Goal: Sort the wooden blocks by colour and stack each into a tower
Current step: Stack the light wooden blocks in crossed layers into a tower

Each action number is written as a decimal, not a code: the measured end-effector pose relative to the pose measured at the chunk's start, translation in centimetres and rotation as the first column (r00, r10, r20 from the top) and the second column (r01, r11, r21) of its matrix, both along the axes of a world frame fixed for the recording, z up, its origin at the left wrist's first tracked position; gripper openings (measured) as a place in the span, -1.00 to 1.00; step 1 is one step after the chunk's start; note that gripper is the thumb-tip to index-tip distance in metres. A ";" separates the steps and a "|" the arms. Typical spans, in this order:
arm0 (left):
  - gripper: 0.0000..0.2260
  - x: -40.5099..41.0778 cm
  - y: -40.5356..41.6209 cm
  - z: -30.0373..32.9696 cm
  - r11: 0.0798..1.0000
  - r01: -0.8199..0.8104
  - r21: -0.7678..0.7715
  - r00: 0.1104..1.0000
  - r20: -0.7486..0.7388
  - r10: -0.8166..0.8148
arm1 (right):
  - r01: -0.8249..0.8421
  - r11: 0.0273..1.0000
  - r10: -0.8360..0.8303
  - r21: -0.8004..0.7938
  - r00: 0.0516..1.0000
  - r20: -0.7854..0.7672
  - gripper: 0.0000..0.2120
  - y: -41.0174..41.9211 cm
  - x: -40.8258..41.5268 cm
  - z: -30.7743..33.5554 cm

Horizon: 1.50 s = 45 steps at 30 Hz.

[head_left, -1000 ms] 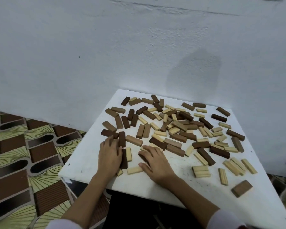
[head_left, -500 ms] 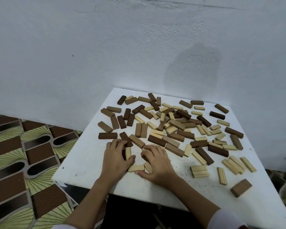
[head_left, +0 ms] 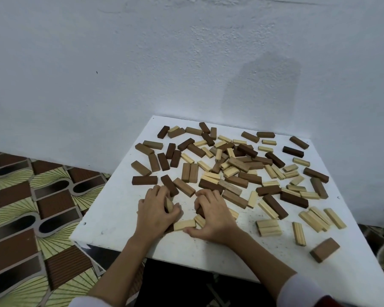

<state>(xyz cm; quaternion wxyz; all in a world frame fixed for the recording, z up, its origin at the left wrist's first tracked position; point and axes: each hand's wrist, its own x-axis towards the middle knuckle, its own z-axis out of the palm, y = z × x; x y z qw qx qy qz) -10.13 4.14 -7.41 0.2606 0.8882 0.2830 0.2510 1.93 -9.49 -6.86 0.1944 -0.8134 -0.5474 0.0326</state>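
Note:
Many wooden blocks in pale, mid-brown and dark brown lie scattered over a white table [head_left: 111,227]. Near the front edge my left hand [head_left: 155,211] curls its fingers round a pale block [head_left: 169,204] standing on edge. Another pale block [head_left: 184,224] lies flat between my two hands. My right hand [head_left: 213,218] grips a dark brown block [head_left: 200,211], with a pale block [head_left: 200,220] under its fingers. A dark block [head_left: 169,185] and a mid-brown block [head_left: 184,187] lie just beyond my fingertips.
A pale pair of blocks [head_left: 269,227], a single pale block [head_left: 298,233] and a mid-brown block [head_left: 324,249] lie at the front right. A white wall [head_left: 186,63] stands behind the table. Patterned floor [head_left: 31,218] lies to the left.
Both hands have drawn together toward the front edge and gathered small blocks between them. My left hand has stood a pale block on edge; my right has closed over a dark block.

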 end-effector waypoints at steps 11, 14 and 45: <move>-0.74 -0.1 -0.9 0.4 0.993 -0.111 0.043 0.993 -0.045 0.113 | -0.045 0.999 0.045 0.000 0.990 0.133 -0.49 -0.1 0.0 0.1; -0.75 0.0 -1.0 0.6 0.989 -0.133 0.062 0.989 -0.051 0.136 | -0.055 0.996 0.042 0.069 0.984 0.172 -0.58 -0.1 -0.2 -0.5; -0.73 3.7 -0.6 1.3 0.998 -0.069 -0.013 0.987 0.145 0.070 | 0.153 0.957 -0.210 0.246 0.952 0.223 -0.85 0.7 1.4 0.1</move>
